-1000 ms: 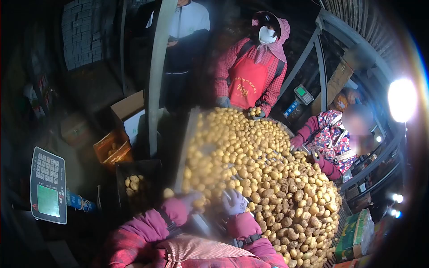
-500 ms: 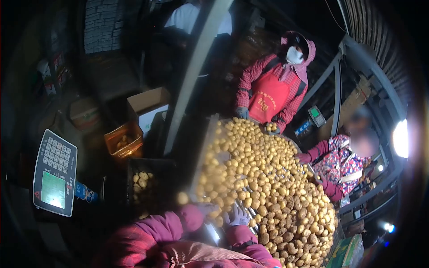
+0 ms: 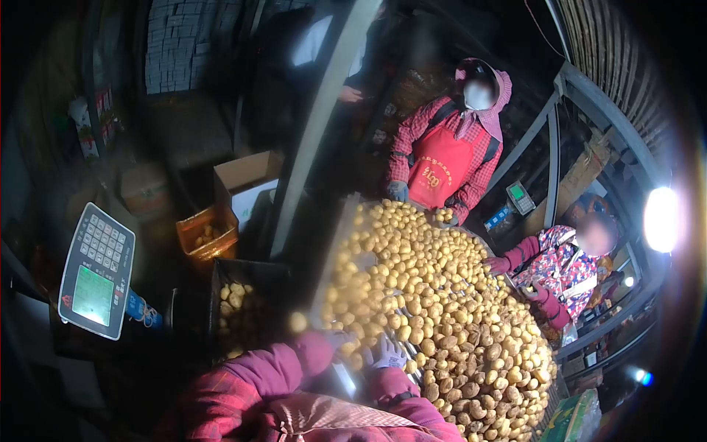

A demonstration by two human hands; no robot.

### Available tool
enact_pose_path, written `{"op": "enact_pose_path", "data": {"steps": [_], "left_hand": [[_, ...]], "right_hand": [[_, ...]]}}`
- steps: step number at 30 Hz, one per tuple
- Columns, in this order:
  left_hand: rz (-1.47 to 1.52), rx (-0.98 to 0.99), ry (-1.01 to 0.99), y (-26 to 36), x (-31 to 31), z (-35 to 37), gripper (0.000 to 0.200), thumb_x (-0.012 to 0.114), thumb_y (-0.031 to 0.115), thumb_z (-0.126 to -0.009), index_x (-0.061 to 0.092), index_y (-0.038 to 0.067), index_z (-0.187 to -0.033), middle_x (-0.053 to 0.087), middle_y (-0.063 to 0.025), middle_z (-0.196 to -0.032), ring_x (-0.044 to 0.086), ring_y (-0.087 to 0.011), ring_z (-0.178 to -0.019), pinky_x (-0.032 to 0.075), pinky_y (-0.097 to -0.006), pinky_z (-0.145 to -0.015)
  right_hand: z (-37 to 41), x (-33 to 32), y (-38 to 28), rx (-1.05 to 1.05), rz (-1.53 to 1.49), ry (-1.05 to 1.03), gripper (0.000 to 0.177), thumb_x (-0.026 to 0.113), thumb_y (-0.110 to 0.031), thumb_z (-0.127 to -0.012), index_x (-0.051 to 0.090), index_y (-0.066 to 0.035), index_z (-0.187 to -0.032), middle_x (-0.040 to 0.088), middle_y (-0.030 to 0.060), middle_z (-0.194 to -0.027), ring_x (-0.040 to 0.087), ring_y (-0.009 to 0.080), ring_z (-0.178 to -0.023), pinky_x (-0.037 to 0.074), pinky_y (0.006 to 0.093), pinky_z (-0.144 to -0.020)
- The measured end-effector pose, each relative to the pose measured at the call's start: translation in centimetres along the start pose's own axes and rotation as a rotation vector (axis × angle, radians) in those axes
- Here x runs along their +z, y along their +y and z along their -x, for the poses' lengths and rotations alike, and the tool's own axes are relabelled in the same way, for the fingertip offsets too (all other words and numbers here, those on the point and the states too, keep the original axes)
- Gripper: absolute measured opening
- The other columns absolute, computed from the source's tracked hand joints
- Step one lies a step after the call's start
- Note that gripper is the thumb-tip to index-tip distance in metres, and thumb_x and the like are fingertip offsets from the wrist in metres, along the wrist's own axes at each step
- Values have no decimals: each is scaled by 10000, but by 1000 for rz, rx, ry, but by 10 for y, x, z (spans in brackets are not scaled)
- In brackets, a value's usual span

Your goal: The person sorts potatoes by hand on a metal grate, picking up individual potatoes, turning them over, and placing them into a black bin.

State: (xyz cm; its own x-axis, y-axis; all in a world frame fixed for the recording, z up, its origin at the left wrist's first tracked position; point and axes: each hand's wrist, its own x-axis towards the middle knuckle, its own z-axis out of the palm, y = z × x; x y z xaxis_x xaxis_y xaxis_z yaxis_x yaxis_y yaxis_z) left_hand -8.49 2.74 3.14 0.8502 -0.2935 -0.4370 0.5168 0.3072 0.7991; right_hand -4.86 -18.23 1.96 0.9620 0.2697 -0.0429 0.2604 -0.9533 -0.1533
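A large heap of potatoes [image 3: 434, 295] lies on the sorting table, pale ones toward the far side and darker, soiled ones nearer me. My right hand [image 3: 388, 354], in a light glove, rests at the heap's near edge, its fingers spread against the potatoes. My left hand [image 3: 337, 340], also gloved, is at the left edge of the heap; its fingers are blurred and partly hidden by the sleeve. One blurred potato [image 3: 297, 322] is just beyond my left sleeve. Between my hands shows a bright metal strip [image 3: 344, 379].
A dark crate [image 3: 215, 302] with potatoes stands left, below an orange-lined box [image 3: 193, 239] and an open carton [image 3: 250, 173]. A scale display [image 3: 97, 272] is far left. A metal post [image 3: 324, 110] rises beyond. Two co-workers [image 3: 449, 162] handle potatoes across the heap.
The view has shifted slightly. My hands stay at nearly the same place at the heap's edge. A person's hand now shows behind the post.
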Motion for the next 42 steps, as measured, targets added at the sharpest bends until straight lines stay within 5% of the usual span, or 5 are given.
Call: {"op": "enact_pose_path", "data": {"steps": [23, 32, 34, 37, 42], "left_hand": [[-299, -37, 191, 34, 65, 16, 308, 581, 195, -878, 541, 36, -1138, 598, -96, -1008, 569, -214, -877, 459, -288, -758], [252, 58, 3, -12, -5, -24, 454, 436, 348, -954, 426, 65, -1309, 536, -133, -1206, 643, -303, -882, 513, -338, -642], [84, 102, 117, -24, -10, -39, 450, 466, 367, -940, 453, 58, -1266, 571, -129, -1140, 652, -295, -837, 527, -336, -594], [48, 77, 227, -36, -6, -37, 450, 512, 395, -918, 492, 47, -1203, 623, -122, -1042, 666, -284, -771, 548, -334, -523], [52, 67, 260, -9, 19, -10, 505, 475, 405, -928, 446, 36, -1273, 599, -133, -1085, 664, -261, -805, 523, -262, -520]], "right_hand": [[4, 23, 30, -87, -111, 259, 582, 539, -523, -783, 507, -146, -1226, 525, 100, -1134, 424, 294, -1153, 229, 549, -987], [-8, 46, 35, -125, -98, 301, 608, 555, -510, -729, 528, -133, -1205, 404, 144, -1375, 378, 341, -1235, 137, 553, -1080], [-35, 54, 60, -344, -177, 499, 548, 560, -431, -745, 545, -101, -1181, 611, 152, -1097, 595, 289, -963, 426, 466, -916], [-24, 9, 91, 351, -1098, 219, 261, 536, -171, -852, 598, -9, -1047, 630, 98, -788, 606, 263, -690, 495, 351, -662], [59, -21, 94, 37, -339, -55, 399, 562, -218, -829, 532, -39, -1185, 600, 169, -1084, 577, 328, -1021, 456, 373, -884]]}}
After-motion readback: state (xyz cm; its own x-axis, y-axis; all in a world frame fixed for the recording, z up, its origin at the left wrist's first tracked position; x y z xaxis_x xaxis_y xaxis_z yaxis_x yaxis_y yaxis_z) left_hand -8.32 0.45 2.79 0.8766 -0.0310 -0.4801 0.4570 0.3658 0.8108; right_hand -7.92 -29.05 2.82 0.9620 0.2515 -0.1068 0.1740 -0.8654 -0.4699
